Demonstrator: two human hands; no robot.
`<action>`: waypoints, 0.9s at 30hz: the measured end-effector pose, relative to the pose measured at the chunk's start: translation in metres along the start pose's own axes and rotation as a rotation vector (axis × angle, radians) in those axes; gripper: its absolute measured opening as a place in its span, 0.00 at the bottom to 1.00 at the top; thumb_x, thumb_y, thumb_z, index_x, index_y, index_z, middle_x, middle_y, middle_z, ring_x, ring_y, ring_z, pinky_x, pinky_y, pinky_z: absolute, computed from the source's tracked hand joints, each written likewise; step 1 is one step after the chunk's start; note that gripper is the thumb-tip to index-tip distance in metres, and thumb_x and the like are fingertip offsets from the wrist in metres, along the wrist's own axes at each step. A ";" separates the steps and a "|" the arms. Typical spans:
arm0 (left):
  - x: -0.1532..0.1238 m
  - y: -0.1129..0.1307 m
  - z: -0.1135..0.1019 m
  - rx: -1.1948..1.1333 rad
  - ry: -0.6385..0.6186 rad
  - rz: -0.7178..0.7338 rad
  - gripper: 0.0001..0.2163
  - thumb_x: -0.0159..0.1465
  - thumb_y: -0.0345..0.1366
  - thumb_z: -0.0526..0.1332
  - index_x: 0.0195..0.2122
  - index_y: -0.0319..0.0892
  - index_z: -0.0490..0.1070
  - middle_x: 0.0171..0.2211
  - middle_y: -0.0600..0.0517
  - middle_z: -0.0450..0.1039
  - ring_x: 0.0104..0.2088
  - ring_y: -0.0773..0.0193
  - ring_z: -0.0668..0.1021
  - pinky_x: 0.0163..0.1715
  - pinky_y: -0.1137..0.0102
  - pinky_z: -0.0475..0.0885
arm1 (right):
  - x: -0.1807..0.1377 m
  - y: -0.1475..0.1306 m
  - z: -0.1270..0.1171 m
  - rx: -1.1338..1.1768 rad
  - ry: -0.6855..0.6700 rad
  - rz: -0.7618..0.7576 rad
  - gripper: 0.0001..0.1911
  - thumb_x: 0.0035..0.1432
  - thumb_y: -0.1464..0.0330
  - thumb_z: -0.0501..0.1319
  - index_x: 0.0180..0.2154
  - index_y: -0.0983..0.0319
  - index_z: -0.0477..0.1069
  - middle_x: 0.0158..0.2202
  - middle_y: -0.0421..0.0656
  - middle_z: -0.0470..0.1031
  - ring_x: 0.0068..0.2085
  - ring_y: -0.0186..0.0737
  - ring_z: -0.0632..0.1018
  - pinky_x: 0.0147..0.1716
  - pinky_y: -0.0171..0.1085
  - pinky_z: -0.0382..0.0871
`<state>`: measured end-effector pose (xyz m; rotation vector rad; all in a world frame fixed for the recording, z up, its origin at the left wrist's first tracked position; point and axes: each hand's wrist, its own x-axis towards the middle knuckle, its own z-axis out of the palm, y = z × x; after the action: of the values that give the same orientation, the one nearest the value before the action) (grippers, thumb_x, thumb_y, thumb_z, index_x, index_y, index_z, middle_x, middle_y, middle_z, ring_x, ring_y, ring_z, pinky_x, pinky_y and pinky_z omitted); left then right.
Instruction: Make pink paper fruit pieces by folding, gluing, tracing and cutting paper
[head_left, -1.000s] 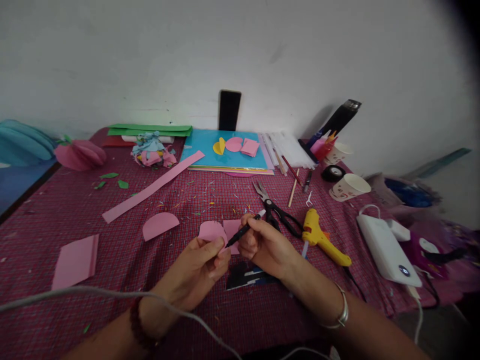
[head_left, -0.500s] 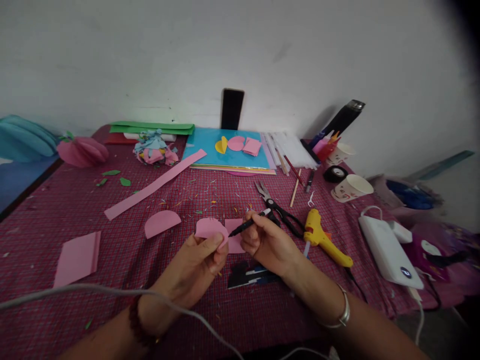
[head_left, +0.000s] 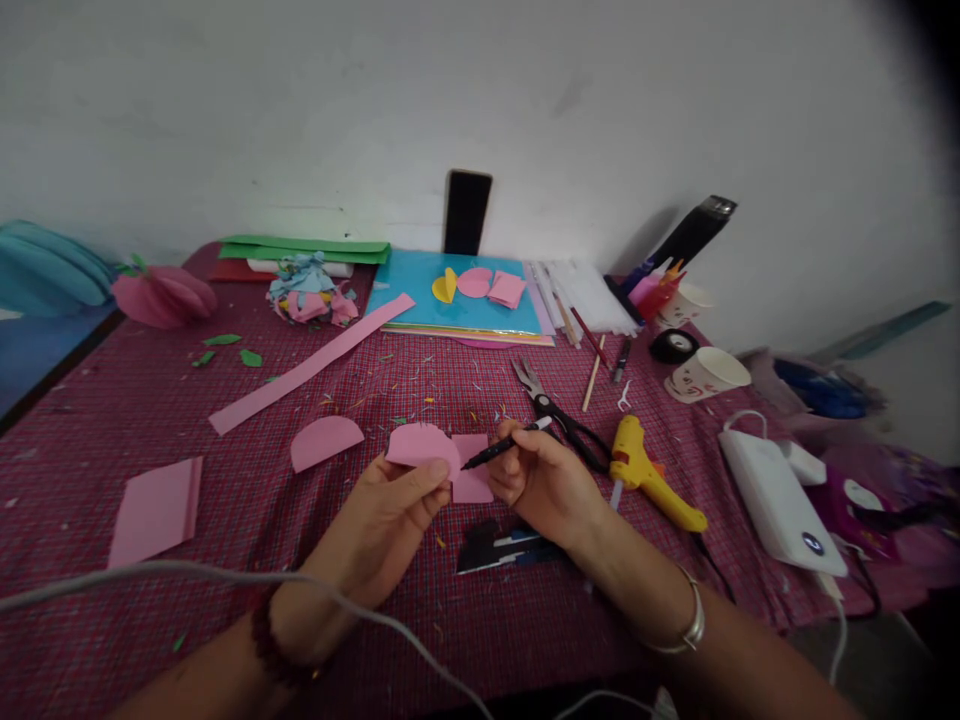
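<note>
Between thumb and fingers, my left hand [head_left: 394,510] pinches a folded pink paper piece [head_left: 418,445] with a rounded outline. My right hand [head_left: 544,480] grips a black pen [head_left: 489,451] with a pale end, its tip pointing left at the paper's right edge. Whether the tip touches the paper I cannot tell. Under and behind the hands lies a pink paper square [head_left: 472,485], partly covered. Left of my left hand rests a pink half-circle of paper [head_left: 327,443]. Scissors [head_left: 555,410] lie just beyond my right hand.
A yellow glue gun [head_left: 651,478] and a white power bank [head_left: 780,500] lie at right, near a paper cup [head_left: 706,376]. Pink squares [head_left: 154,510] and a long pink strip [head_left: 311,365] are at left. A white cable [head_left: 360,612] crosses in front over my left forearm.
The folded pink paper has tilted slightly, showing more of its face. Both hands have stayed nearly in place, the pen still pointing at its right edge. The view has shifted a little.
</note>
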<state>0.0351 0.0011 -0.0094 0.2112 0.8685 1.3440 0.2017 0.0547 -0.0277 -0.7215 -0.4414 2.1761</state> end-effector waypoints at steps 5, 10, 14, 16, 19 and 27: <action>-0.001 0.000 0.002 0.008 0.007 0.003 0.07 0.45 0.25 0.72 0.23 0.37 0.75 0.22 0.56 0.74 0.23 0.74 0.74 0.25 0.80 0.72 | 0.001 0.003 0.001 -0.025 -0.005 0.006 0.04 0.50 0.69 0.63 0.31 0.63 0.72 0.16 0.36 0.69 0.19 0.30 0.67 0.20 0.30 0.58; -0.002 0.000 -0.002 -0.013 0.002 -0.068 0.07 0.47 0.26 0.72 0.23 0.37 0.74 0.21 0.56 0.73 0.23 0.75 0.74 0.25 0.81 0.72 | 0.001 0.003 0.003 -0.052 0.017 0.008 0.05 0.48 0.69 0.65 0.29 0.63 0.71 0.15 0.36 0.68 0.19 0.30 0.66 0.20 0.30 0.58; -0.002 -0.001 -0.005 -0.006 -0.067 -0.100 0.06 0.49 0.26 0.71 0.25 0.37 0.74 0.22 0.56 0.72 0.23 0.75 0.73 0.24 0.82 0.70 | 0.001 0.002 0.002 -0.038 0.031 -0.022 0.05 0.49 0.68 0.65 0.30 0.62 0.72 0.15 0.35 0.68 0.19 0.29 0.65 0.20 0.30 0.58; -0.002 -0.001 -0.005 -0.006 -0.070 -0.097 0.06 0.50 0.26 0.70 0.25 0.37 0.74 0.22 0.56 0.72 0.23 0.75 0.72 0.24 0.82 0.69 | 0.000 0.002 0.002 -0.032 0.028 -0.027 0.05 0.50 0.68 0.64 0.30 0.62 0.72 0.16 0.35 0.69 0.19 0.29 0.65 0.20 0.30 0.58; -0.002 -0.001 -0.004 -0.025 -0.068 -0.089 0.07 0.50 0.26 0.70 0.24 0.37 0.72 0.21 0.56 0.71 0.22 0.76 0.72 0.23 0.82 0.69 | 0.000 0.004 0.003 -0.047 0.013 -0.007 0.05 0.50 0.68 0.64 0.30 0.62 0.72 0.15 0.35 0.68 0.19 0.29 0.65 0.20 0.30 0.58; -0.003 0.000 -0.003 -0.012 -0.098 -0.114 0.07 0.50 0.26 0.70 0.24 0.37 0.72 0.20 0.56 0.70 0.22 0.75 0.71 0.23 0.81 0.68 | 0.001 0.005 0.006 -0.061 0.062 -0.058 0.09 0.51 0.64 0.68 0.25 0.62 0.72 0.14 0.34 0.67 0.16 0.27 0.63 0.17 0.29 0.54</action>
<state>0.0336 -0.0023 -0.0105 0.2132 0.7790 1.2228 0.1944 0.0519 -0.0266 -0.7972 -0.4922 2.0879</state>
